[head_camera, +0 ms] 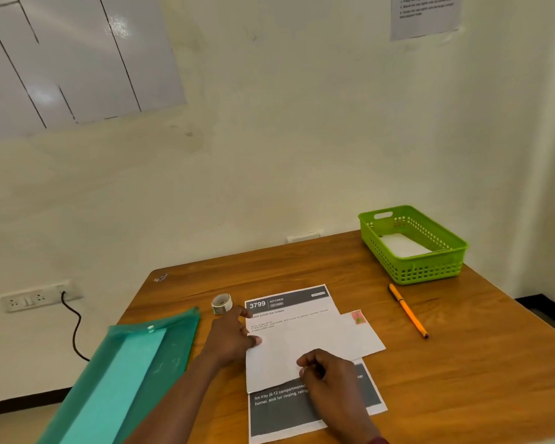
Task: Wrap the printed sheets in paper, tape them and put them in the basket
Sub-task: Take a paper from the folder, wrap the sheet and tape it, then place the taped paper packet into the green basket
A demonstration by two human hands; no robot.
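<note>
Printed sheets: where are they from your hands?

Right under both of them, flat on the table. I make out two, overlapping. The one with the dark header reaches away past my fingertips, and the one with the dark band pokes out towards my wrists. Their long side runs away from me, roughly in line with my forearms.

And what are the hands doing?

My left hand lies loose at the left edge of the top sheet, thumb resting on the paper, fingers slack and holding nothing. My right hand is curled, knuckles up, fingertips down on the blank lower part of that sheet. Whether it pinches the paper or only presses it, I cannot tell.

What does the next move turn on?

On the white paper, I think. It juts out from beneath the sheets just to the right of my right hand, slanted across them. That makes the right hand the nearer one for drawing it over, while the left pins the stack. No wrapping looks done so far.

Tape and basket?

The tape roll stands just beyond my left knuckles; touching or not, I cannot say. The green basket is well off, ahead and to the right of my right hand, with something white already inside. An orange pen lies between it and the sheets. The right hand would be my pick for the drop.
</note>
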